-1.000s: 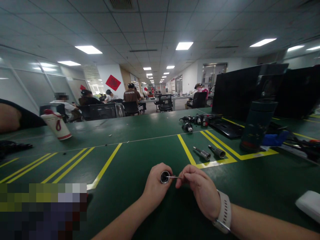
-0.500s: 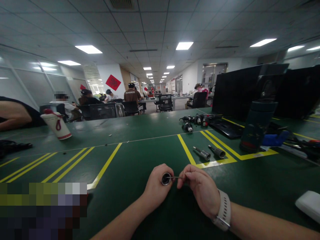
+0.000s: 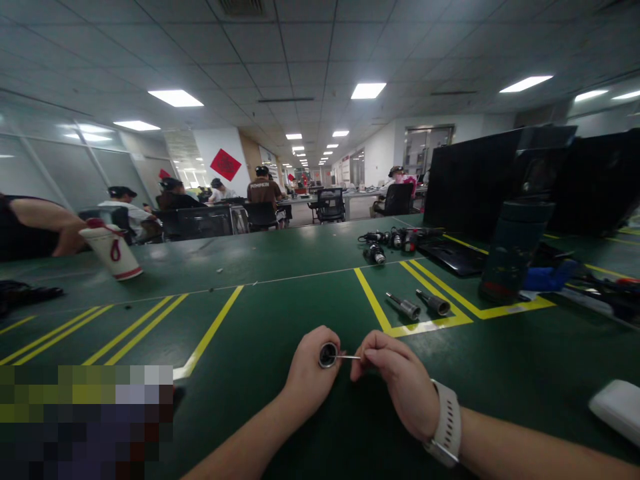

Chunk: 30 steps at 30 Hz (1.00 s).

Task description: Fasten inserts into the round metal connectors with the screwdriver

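My left hand (image 3: pixel 311 377) is closed round a small dark metal cylinder (image 3: pixel 328 355), its open round end facing me. My right hand (image 3: pixel 395 383), with a white watch on the wrist, pinches a thin metal pin (image 3: pixel 348 357) whose tip points into the cylinder's opening. Both hands rest low over the green table (image 3: pixel 260 320), near its front edge. Two more metal cylinders (image 3: pixel 406 307) (image 3: pixel 434 303) lie a little beyond my right hand, inside a yellow-lined box.
A dark tall bottle (image 3: pixel 515 250) stands right, in front of black monitors (image 3: pixel 475 180). Tools and cables (image 3: pixel 390 241) lie further back. A white and red cup (image 3: pixel 113 252) stands left, beside another person's arm (image 3: pixel 45 220). A white object (image 3: pixel 617 408) lies at the right edge.
The pin has drawn slightly out of the cylinder and my hands shifted a little. The other person's arm at the left has moved toward the cup.
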Tool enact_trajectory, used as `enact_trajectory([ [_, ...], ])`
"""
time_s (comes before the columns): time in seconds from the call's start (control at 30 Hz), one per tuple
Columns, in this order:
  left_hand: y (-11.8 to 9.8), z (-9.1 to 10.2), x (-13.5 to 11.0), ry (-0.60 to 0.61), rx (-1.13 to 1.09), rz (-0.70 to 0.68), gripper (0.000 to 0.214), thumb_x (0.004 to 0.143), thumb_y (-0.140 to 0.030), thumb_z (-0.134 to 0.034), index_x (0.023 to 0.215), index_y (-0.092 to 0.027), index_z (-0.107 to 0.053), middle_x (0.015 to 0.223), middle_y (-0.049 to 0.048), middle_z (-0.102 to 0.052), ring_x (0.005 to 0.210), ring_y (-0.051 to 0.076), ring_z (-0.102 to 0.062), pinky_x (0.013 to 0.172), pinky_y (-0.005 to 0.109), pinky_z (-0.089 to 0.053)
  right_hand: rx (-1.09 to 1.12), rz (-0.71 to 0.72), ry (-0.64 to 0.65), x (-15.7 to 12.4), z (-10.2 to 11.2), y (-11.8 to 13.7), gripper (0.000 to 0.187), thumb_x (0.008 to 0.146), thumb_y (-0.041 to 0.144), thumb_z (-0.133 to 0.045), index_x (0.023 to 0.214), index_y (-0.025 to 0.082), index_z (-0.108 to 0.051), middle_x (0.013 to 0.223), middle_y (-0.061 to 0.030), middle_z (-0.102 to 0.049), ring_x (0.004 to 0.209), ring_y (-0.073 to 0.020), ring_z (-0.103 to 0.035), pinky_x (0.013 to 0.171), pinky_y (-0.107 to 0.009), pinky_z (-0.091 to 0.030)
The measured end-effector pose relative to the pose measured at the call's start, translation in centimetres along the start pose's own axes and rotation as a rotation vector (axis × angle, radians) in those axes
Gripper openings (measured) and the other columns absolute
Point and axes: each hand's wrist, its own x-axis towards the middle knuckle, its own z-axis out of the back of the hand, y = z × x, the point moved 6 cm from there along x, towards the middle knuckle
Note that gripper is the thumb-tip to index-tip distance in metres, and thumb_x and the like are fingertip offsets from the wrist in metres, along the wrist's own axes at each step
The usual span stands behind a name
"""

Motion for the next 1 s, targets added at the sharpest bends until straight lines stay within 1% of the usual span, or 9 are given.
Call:
enact_trajectory([
  [0.1, 0.1, 0.1, 0.1, -0.003, -0.020, -0.003, 0.014, 0.065, -0.007, -0.053, 0.060, -0.019, -0.048, 0.063, -0.0016, -0.052, 0.062, 0.016, -0.051, 0.057, 0.026, -0.038, 0.107, -0.038, -0.013, 0.2, 0.0, -0.3, 0.011, 0.071, 0.019, -0.046, 0.064, 0.017, -0.055, 0.059, -0.0032, -0.064, 0.063, -0.0186, -0.055, 0.069, -0.035, -0.038],
  [0.2, 0.2, 0.1, 0.3, -0.012, -0.040, -0.005, 0.014, 0.068, -0.011, -0.055, 0.061, -0.020, -0.047, 0.063, -0.0023, -0.051, 0.060, 0.015, -0.050, 0.055, 0.025, -0.038, 0.183, -0.054, -0.012, 0.2, -0.1, -0.4, 0.009, 0.070, 0.020, -0.048, 0.065, 0.017, -0.055, 0.061, -0.0035, -0.065, 0.063, -0.0185, -0.057, 0.069, -0.035, -0.038],
  [0.33, 0.5, 0.1, 0.2, -0.020, -0.056, -0.007, 0.014, 0.071, -0.014, -0.055, 0.062, -0.020, -0.046, 0.064, -0.0027, -0.050, 0.060, 0.014, -0.050, 0.053, 0.023, -0.039, 0.197, -0.066, 0.005, 0.0, -0.3, -0.4, 0.008, 0.073, 0.020, -0.049, 0.068, 0.017, -0.055, 0.066, -0.0047, -0.066, 0.067, -0.0192, -0.057, 0.070, -0.036, -0.038],
  [0.4, 0.6, 0.0, 0.1, -0.014, -0.054, -0.008, 0.013, 0.072, -0.013, -0.054, 0.064, -0.020, -0.047, 0.065, -0.0025, -0.051, 0.060, 0.014, -0.051, 0.053, 0.023, -0.039, 0.135, -0.035, 0.004, -0.2, -0.2, -0.2, 0.009, 0.075, 0.019, -0.048, 0.069, 0.017, -0.055, 0.067, -0.0047, -0.066, 0.069, -0.0194, -0.057, 0.071, -0.036, -0.038],
  [0.5, 0.6, 0.0, 0.0, -0.013, -0.030, -0.008, 0.012, 0.072, -0.012, -0.053, 0.065, -0.019, -0.048, 0.067, -0.0012, -0.053, 0.062, 0.015, -0.052, 0.055, 0.024, -0.040, -0.010, 0.058, 0.018, -0.5, -0.2, 0.4, 0.012, 0.078, 0.019, -0.048, 0.070, 0.017, -0.056, 0.069, -0.0036, -0.063, 0.071, -0.0193, -0.056, 0.072, -0.035, -0.038],
  [0.6, 0.3, 0.1, 0.0, -0.017, 0.007, -0.011, 0.012, 0.071, -0.009, -0.051, 0.065, -0.019, -0.048, 0.068, 0.0001, -0.054, 0.065, 0.017, -0.053, 0.058, 0.027, -0.040, -0.152, 0.132, 0.017, -0.9, -0.2, 1.1, 0.015, 0.080, 0.022, -0.047, 0.070, 0.017, -0.057, 0.069, -0.0028, -0.060, 0.071, -0.0192, -0.055, 0.069, -0.034, -0.039],
  [0.8, -0.4, 0.0, -0.1, 0.009, 0.080, -0.058, 0.015, 0.069, -0.006, -0.052, 0.062, -0.019, -0.049, 0.066, 0.0001, -0.054, 0.067, 0.018, -0.052, 0.065, 0.030, -0.038, -0.436, 0.156, -0.034, -1.7, -0.6, 1.9, 0.018, 0.079, 0.024, -0.044, 0.065, 0.018, -0.053, 0.066, -0.0023, -0.054, 0.066, -0.0187, -0.051, 0.063, -0.032, -0.038],
  [0.9, -0.7, -0.3, -0.1, 0.031, 0.107, -0.091, 0.016, 0.067, -0.005, -0.053, 0.061, -0.019, -0.050, 0.065, -0.0005, -0.053, 0.068, 0.019, -0.052, 0.067, 0.031, -0.037, -0.493, 0.176, -0.049, -1.9, -0.8, 2.2, 0.019, 0.077, 0.024, -0.043, 0.061, 0.019, -0.051, 0.064, -0.0018, -0.051, 0.064, -0.0184, -0.050, 0.062, -0.031, -0.037],
  [1.0, -0.9, -0.4, -0.1, 0.051, 0.120, -0.104, 0.015, 0.068, -0.006, -0.054, 0.061, -0.019, -0.050, 0.064, -0.0007, -0.053, 0.068, 0.019, -0.052, 0.067, 0.031, -0.037, -0.445, 0.139, -0.043, -1.5, -0.6, 2.1, 0.018, 0.075, 0.024, -0.043, 0.059, 0.019, -0.051, 0.060, -0.0017, -0.052, 0.062, -0.0183, -0.049, 0.061, -0.031, -0.036],
])
